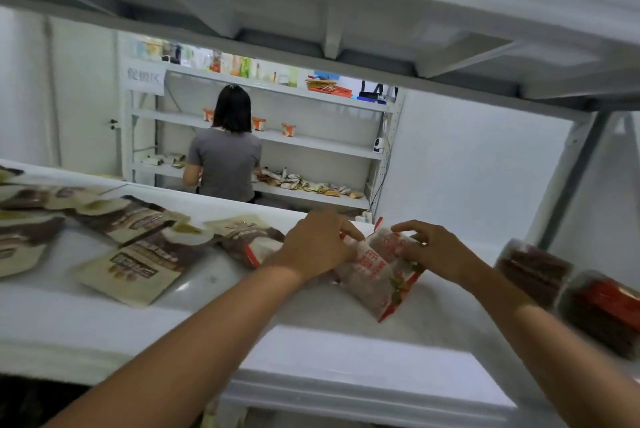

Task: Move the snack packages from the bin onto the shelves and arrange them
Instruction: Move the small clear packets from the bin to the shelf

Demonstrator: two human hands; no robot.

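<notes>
1. Both hands are on the white shelf (450,323), at its middle towards the back edge, working one red-and-white snack package (377,272).
2. The package lies flat and slanted, one corner pointing at the front edge and its top end angled to the back.
3. The left hand (318,244) covers the package's left side, fingers curled down onto it and the forefinger reaching along its top edge.
4. The right hand (440,251) is bent over the package's right side, thumb and forefinger pinching the top edge.
5. Brown-and-cream pouches (138,265) lie loosely overlapped along the left half of the shelf, the nearest just beside the left hand.
6. Dark red packs (533,272) sit at the right edge, apart from the hands.
7. The grey underside of an upper shelf (346,12) hangs close overhead.
8. Through the gap the room shows a white wall (467,157) and a far shelving unit (311,143) carrying small cups and scattered packets.
9. A person (225,157) in a grey top stands at that unit, back turned, and a sign (145,79) hangs at its left.
</notes>
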